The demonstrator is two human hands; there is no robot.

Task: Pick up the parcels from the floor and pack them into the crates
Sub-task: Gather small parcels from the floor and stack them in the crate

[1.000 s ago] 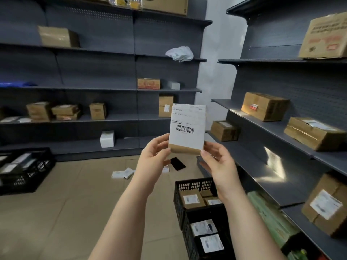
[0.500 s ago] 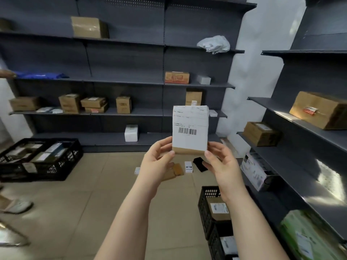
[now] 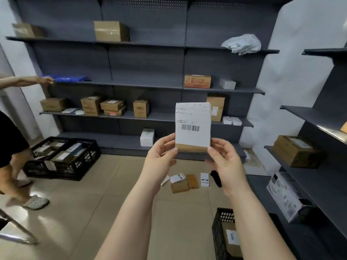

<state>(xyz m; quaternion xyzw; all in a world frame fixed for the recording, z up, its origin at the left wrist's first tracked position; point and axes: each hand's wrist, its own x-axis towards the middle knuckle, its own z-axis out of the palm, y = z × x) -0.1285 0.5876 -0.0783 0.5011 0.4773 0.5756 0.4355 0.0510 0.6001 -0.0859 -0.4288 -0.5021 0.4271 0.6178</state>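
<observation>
I hold a small brown parcel (image 3: 192,128) upright at chest height, its white barcode label facing me. My left hand (image 3: 161,156) pinches its lower left edge and my right hand (image 3: 223,160) grips its lower right corner. Several small parcels (image 3: 187,182) lie on the tiled floor beyond my hands. A black crate (image 3: 222,235) with a labelled box inside stands at the lower right. Two more black crates (image 3: 62,160) holding parcels sit on the floor at the left, by the shelving.
Grey shelving (image 3: 146,85) with cardboard boxes lines the back wall, and more shelves (image 3: 308,162) run along the right. Another person (image 3: 13,143) stands at the left, reaching to a shelf. A metal leg (image 3: 16,228) crosses the lower left corner.
The view has swung left, so the back shelving, left crates and another person came into sight and the near crate slid right. My hands still hold the parcel the same way.
</observation>
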